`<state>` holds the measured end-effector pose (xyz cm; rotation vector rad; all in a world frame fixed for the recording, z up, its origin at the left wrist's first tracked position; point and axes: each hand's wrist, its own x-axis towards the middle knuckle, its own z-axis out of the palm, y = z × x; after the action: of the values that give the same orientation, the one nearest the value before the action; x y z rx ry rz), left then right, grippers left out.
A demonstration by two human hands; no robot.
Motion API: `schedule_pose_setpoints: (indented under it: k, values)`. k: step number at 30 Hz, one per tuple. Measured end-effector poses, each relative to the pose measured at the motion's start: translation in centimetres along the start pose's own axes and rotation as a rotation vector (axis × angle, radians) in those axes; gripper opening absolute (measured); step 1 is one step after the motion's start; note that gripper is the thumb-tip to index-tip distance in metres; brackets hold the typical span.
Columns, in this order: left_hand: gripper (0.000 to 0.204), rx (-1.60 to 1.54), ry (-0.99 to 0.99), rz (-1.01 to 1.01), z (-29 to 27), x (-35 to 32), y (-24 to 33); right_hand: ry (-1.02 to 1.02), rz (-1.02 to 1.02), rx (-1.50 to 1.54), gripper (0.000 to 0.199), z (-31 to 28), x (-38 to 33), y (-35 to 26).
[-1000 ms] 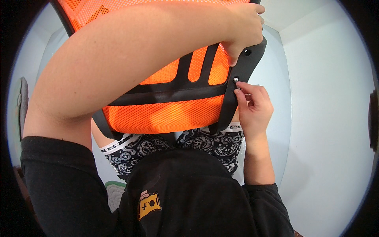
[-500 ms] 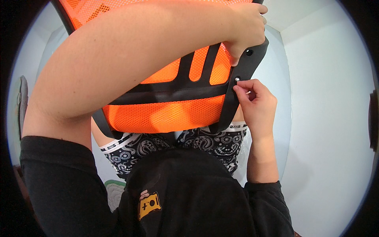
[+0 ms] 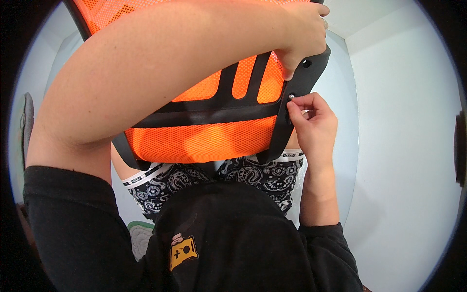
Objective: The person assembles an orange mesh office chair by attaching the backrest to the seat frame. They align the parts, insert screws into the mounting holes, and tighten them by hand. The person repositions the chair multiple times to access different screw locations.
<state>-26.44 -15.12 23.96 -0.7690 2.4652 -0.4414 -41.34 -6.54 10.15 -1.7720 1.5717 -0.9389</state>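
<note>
An orange mesh chair backrest [image 3: 204, 141] with a black plastic frame [image 3: 209, 116] stands over my thighs. My left arm reaches across it, and my left hand [image 3: 304, 36] is wrapped round the frame's right side, thumb pressed against the inner edge. Just below, my right hand [image 3: 314, 114] pinches a small silver screw [image 3: 291, 97] between thumb and forefinger. The screw's head sits at a hole in the frame's right side bar; how deep it goes is hidden. Another hole [image 3: 306, 63] shows higher on the same bar.
A white wall [image 3: 404, 146] rises at the right, with a dark object [image 3: 459, 148] at its far edge. A grey, green-edged cushion or mat [image 3: 141, 238] lies low on the left, and a similar grey piece [image 3: 28, 121] stands at the far left.
The backrest and both hands have shifted very slightly in view. My right fingers have turned a little at the screw; my left grip on the frame stays.
</note>
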Motion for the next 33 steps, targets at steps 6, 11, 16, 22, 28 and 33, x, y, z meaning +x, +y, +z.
schedule_pose_setpoints:
  k: [6,11,16,22,28,33]
  values:
    - [0.051,-0.011,0.016,-0.005,0.2,0.1,0.0,0.064,0.048,0.068,0.011,1.0,-0.4,0.5]
    - [0.051,-0.002,0.041,-0.005,0.2,0.0,0.2,0.046,0.121,0.197,0.011,1.2,-1.0,0.3]
    - [0.049,-0.011,0.018,-0.04,0.9,0.7,0.5,-0.17,-0.31,0.036,0.026,-0.2,-1.9,1.3]
    - [0.048,-0.053,0.062,-0.012,1.0,1.0,0.2,-0.19,-0.646,-0.33,0.025,-2.1,0.1,2.1]
    - [0.049,0.007,0.047,0.002,0.6,1.0,0.2,-0.086,-1.088,-0.512,0.012,-2.7,3.5,2.8]
    - [0.047,0.045,0.053,-0.056,1.0,1.3,0.8,-0.047,-1.141,-0.506,0.017,-1.3,4.1,0.1]
